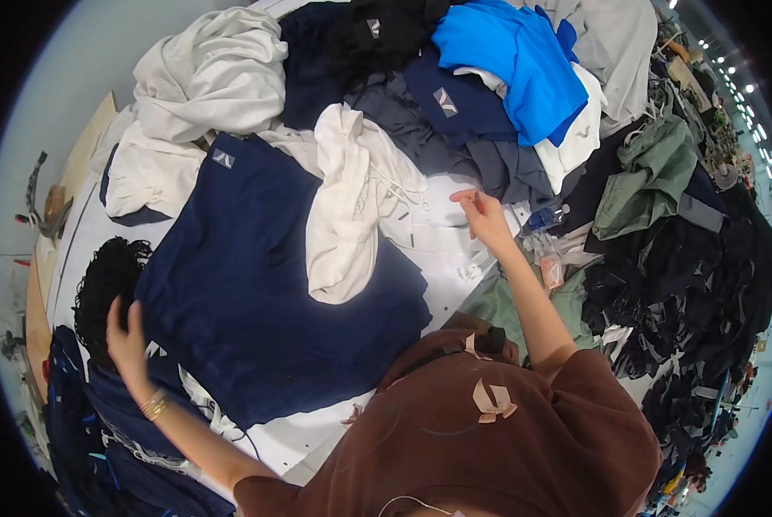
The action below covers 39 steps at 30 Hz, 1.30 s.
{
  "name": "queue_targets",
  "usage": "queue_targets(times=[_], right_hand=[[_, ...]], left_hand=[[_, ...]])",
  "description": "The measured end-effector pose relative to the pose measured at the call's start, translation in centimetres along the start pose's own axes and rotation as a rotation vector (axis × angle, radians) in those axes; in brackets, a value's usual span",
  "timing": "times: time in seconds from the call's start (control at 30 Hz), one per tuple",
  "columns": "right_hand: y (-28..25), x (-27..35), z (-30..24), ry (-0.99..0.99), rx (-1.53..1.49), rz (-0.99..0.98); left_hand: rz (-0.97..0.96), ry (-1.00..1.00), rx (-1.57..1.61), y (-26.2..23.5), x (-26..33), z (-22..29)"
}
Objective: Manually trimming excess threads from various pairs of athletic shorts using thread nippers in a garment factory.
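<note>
The person in the brown shirt [515, 444] leans over the white table [442, 263], arms spread wide, and a navy garment [257, 302] lies spread out between the two hands, a pale patch near its far corner. The left hand [129, 345] is open, fingers apart, at the navy garment's left edge and right by a black bundle of curly strands [106, 297]; from here I can't tell whether it touches either. A bracelet [155, 405] circles that wrist. The right hand [484, 217] is raised over the table, forefinger out and the other fingers bent; I can't make out whether they pinch anything. A crumpled white garment [343, 233] with drawstrings lies on the navy one, between the hands and nearer the right. Beyond the left hand rises a heap of off-white cloth [214, 73]; beyond the right, a bright blue garment [524, 77] tops more clothes. Just right of the right hand lies a plastic bottle [548, 217], with green cloth [653, 177] and dark scraps [670, 293] farther out.
</note>
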State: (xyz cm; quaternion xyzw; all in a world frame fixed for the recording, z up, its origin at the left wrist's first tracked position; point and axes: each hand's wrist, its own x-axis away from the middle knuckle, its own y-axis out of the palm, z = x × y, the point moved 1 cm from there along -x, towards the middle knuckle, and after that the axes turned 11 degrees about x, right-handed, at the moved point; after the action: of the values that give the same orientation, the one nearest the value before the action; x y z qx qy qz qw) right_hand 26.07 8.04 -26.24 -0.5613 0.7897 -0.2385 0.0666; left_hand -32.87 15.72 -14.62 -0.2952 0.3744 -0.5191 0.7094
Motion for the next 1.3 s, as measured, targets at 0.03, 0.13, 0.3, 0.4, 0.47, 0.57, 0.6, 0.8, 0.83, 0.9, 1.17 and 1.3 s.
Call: queue_targets(times=[0.03, 0.13, 0.3, 0.4, 0.47, 0.57, 0.6, 0.8, 0.83, 0.9, 1.17, 1.3], right_hand=[[0.1, 0.4, 0.8, 0.021, 0.077, 0.010], [0.5, -0.2, 3.1, -0.056, 0.220, -0.001], [0.4, -1.5, 2.6, -0.161, 0.386, -0.098], [-1.6, -2.3, 3.3, -0.227, 0.433, -0.139], [-3.0, -2.9, 4.5, -0.279, 0.474, -0.168], [-5.0, -3.5, 5.8, -0.239, 0.421, -0.224], [-5.7, -3.6, 5.8, -0.256, 0.415, -0.230], [-7.2, -4.8, 4.6, -0.288, 0.340, -0.401], [-7.5, -5.1, 3.9, -0.249, 0.336, -0.451], [-7.8, -5.6, 2.9, -0.288, 0.280, -0.454], [-7.0, -8.2, 0.2, -0.419, -0.417, -0.202], [-9.2, -11.4, -4.4, -0.523, -0.732, -0.085]], left_hand=[[-0.024, 0.042, 0.178, 4.7, 0.4, 3.5], [-0.165, 0.048, 0.449, 13.3, 3.7, 13.6], [-0.488, 0.369, 0.194, 25.7, 8.4, 21.4], [-0.621, 0.362, -0.143, 27.5, 8.6, 24.0], [-0.651, 0.202, -0.245, 28.3, 6.4, 23.2], [-0.564, 0.226, 0.192, 25.2, 1.1, 23.7], [-0.541, 0.194, 0.328, 23.0, -0.5, 25.5], [-0.284, 0.102, 1.028, 11.8, -9.1, 35.1], [-0.263, 0.192, 1.030, 10.4, -10.7, 36.1], [-0.239, 0.249, 1.055, 8.5, -13.0, 38.3], [-0.223, 0.258, 1.367, 8.0, -11.4, 36.1], [-0.394, 0.336, 1.021, 8.6, -4.3, 34.7]])
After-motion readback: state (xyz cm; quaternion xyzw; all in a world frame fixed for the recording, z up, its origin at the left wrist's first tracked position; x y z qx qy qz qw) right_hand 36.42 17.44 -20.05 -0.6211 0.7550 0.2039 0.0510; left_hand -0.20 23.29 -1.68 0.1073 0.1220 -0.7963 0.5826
